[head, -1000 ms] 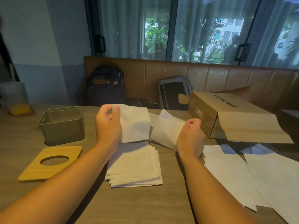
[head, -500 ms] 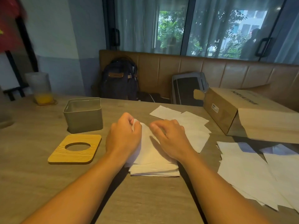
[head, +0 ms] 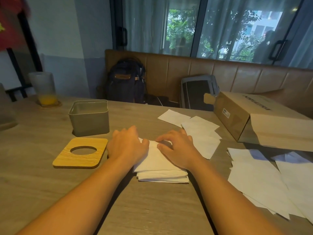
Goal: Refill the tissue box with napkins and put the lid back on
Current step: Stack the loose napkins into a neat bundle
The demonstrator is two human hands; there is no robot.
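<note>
Far left, glass (head: 44, 89) with orange juice on the table (head: 152, 209). Grey tissue box (head: 89, 117) open and empty-looking, wooden lid (head: 81, 152) lying flat just near of it. Left hand (head: 127, 144) and right hand (head: 176, 148) press palms-down on the napkin stack (head: 160, 172), fingers curled at the top napkin's fold; whether either actually pinches it, cannot tell. Loose napkins (head: 201, 133) right, cardboard box (head: 264, 119) far right.
</note>
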